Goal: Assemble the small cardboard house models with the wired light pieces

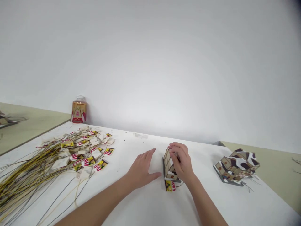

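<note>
A miniature house (170,169) with beige walls and a dark base stands tilted on the white table in front of me. My right hand (181,160) is curled over its right side, with the fingers at its top; they hide much of the house. Just left of the house is my left hand (144,169), open, thumb and fingers apart and nothing in it. Sticking out from under the near end of the house is a small printed piece (169,185) in yellow and red-white stripes. A thin wire curves beside it.
On the left lies a heap of striped printed pieces (88,161) with long yellow and dark wires (28,179). A bottle with a red and gold label (79,110) stands at the wall. More miniature houses (237,166) sit together at the right of the white table (131,207).
</note>
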`<act>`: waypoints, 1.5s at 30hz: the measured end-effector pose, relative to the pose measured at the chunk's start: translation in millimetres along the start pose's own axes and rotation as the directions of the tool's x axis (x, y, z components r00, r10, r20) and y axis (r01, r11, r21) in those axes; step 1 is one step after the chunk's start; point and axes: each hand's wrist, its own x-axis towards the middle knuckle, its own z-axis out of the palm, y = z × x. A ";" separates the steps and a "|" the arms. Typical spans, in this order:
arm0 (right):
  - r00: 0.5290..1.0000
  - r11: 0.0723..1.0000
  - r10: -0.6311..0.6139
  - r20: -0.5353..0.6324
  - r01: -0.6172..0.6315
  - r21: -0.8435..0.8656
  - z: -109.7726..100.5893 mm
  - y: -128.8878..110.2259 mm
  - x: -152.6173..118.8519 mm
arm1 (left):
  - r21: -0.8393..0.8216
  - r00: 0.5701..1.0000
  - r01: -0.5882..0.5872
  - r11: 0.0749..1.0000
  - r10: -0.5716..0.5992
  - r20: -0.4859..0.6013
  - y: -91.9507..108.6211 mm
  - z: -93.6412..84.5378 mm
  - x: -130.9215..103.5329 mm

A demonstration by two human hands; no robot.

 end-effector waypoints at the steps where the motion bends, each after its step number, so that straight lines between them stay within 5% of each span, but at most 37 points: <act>1: 1.000 0.999 0.000 -0.009 0.000 0.049 1.0 -1.4 0.0 | -0.010 1.000 0.011 1.000 -0.011 0.007 -0.4 1.4 0.0; 8: 0.958 0.970 0.148 -0.246 -0.092 0.225 9.2 1.0 -8.1 | -0.028 0.998 -0.013 1.000 0.015 0.061 1.7 2.7 -0.3; 12: 0.810 0.933 0.359 -0.464 -0.310 0.182 3.0 13.3 -8.8 | 0.002 0.997 -0.055 0.999 0.054 0.059 -0.2 2.5 -1.2; 15: 0.721 0.855 0.473 -0.505 -0.514 0.068 -8.6 26.9 -5.4 | 0.021 0.995 -0.097 0.995 0.096 0.041 -2.9 5.9 -1.6; 19: 0.675 0.738 0.619 -0.401 -0.675 0.001 -15.6 43.6 -4.6 | 0.038 0.991 -0.125 0.991 0.123 0.049 -2.5 7.6 -1.9; 22: 0.687 0.716 0.660 -0.304 -0.698 -0.022 -8.3 47.5 -7.2 | 0.040 0.989 -0.141 0.989 0.139 0.045 0.1 5.3 -1.8; 31: 0.622 0.582 0.783 0.005 -0.737 0.343 20.9 33.5 -11.4 | -0.018 0.994 -0.088 0.996 0.088 0.058 7.5 -1.7 -1.3; 45: 0.670 0.530 0.738 0.081 -0.650 0.545 43.0 -4.7 -12.4 | -0.416 0.971 0.214 0.884 -0.239 -0.008 9.2 0.4 -1.9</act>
